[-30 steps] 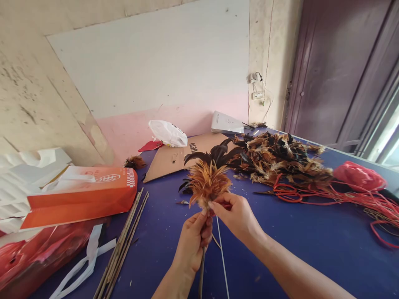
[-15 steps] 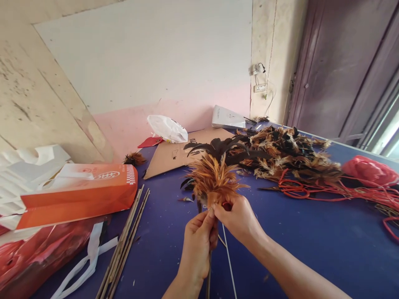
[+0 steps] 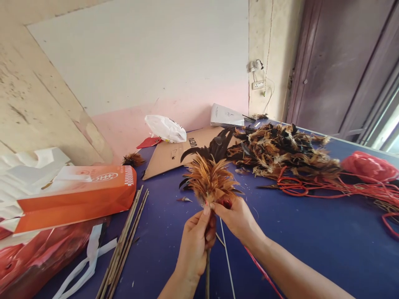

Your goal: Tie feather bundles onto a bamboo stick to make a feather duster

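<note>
A feather duster (image 3: pixel 212 176) of brown and black feathers stands upright in front of me. My left hand (image 3: pixel 195 237) is closed around its thin stick (image 3: pixel 208 276), just under the feathers. My right hand (image 3: pixel 241 219) is closed at the feathers' base, its fingertips against the left thumb. Something red shows inside the right hand, and a red plastic string (image 3: pixel 261 269) runs down beneath that wrist. The exact pinch at the base is partly hidden by the fingers.
Loose feathers (image 3: pixel 283 151) are heaped at the right, near scissors (image 3: pixel 291 186) with red handles and a bundle of red string (image 3: pixel 369 166). Several thin sticks (image 3: pixel 124 245) lie at the left beside an orange paper bag (image 3: pixel 77 203). Cardboard (image 3: pixel 165 160) lies behind.
The duster has turned in my hands, its black feathers shifting and standing more upright. Red string now shows below my right wrist. Both hands stay together at the feather base.
</note>
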`<state>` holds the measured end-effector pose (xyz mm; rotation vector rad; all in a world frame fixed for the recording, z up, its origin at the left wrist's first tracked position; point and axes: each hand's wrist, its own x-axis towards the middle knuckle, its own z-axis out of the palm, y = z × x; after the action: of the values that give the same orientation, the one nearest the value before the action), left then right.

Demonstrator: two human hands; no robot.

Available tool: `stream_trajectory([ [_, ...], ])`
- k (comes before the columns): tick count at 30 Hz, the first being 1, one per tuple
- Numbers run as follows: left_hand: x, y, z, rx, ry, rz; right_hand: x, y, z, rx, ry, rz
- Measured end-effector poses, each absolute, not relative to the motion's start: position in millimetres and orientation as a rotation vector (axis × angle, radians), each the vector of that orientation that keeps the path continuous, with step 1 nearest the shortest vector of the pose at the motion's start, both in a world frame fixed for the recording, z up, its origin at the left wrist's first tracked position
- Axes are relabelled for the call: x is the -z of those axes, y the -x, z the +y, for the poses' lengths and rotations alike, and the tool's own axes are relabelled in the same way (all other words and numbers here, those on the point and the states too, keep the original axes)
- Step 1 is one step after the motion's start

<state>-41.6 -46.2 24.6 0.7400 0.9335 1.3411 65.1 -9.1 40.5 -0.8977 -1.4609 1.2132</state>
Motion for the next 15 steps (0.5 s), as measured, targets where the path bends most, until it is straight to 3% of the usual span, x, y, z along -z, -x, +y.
stream_trajectory([
  [8,-25,63,-37,-1.381,-0.705,0.968,-37,-81,-12,-1.035,1.119,-1.805],
  [15,-24,65,-36,-1.388,-0.758,1.038,-43,-86,-29,-0.962,1.016,-1.92],
])
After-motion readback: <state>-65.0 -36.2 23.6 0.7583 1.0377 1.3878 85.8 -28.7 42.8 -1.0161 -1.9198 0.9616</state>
